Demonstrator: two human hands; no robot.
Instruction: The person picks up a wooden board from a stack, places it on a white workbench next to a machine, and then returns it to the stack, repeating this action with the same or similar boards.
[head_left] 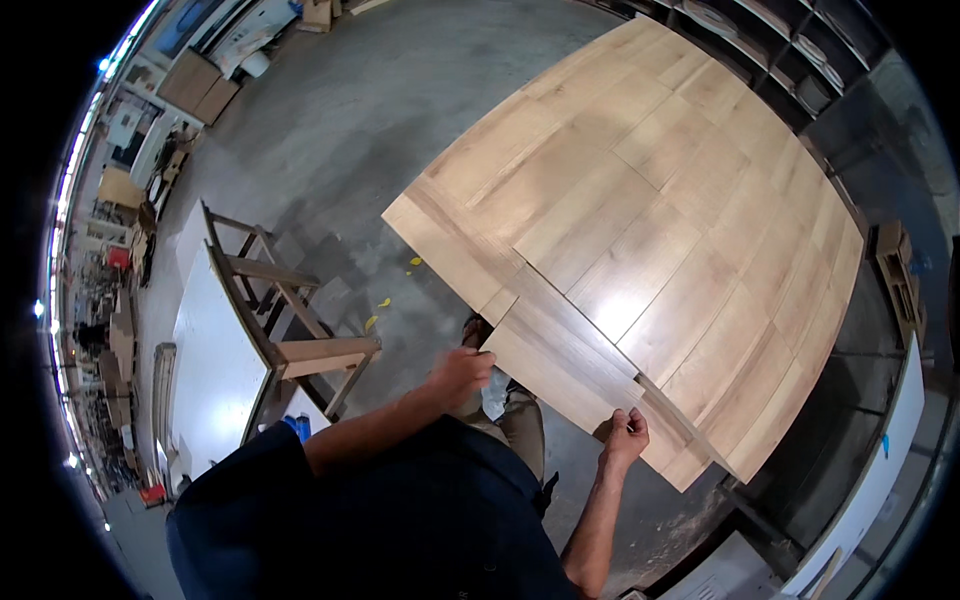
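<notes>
A wide panel of pale wood-look flooring planks (690, 190) spreads out in front of me. Along its near edge lies a loose plank (565, 350), with a dark gap at its seam and a raised edge toward the right end. My left hand (462, 376) is closed at the left end of this plank, its fingers gripping the corner. Over the plank's near edge, further right, my right hand (625, 436) is closed with thumb and fingers pinched together. Whatever it may hold is too small to make out.
To the left stands a white-topped table (215, 350) beside a wooden trestle frame (290, 290). Small yellow scraps (384, 303) lie on the grey floor (350, 130). Dark shelving (780, 50) rises behind the panel, and a white board (870, 470) leans at the right.
</notes>
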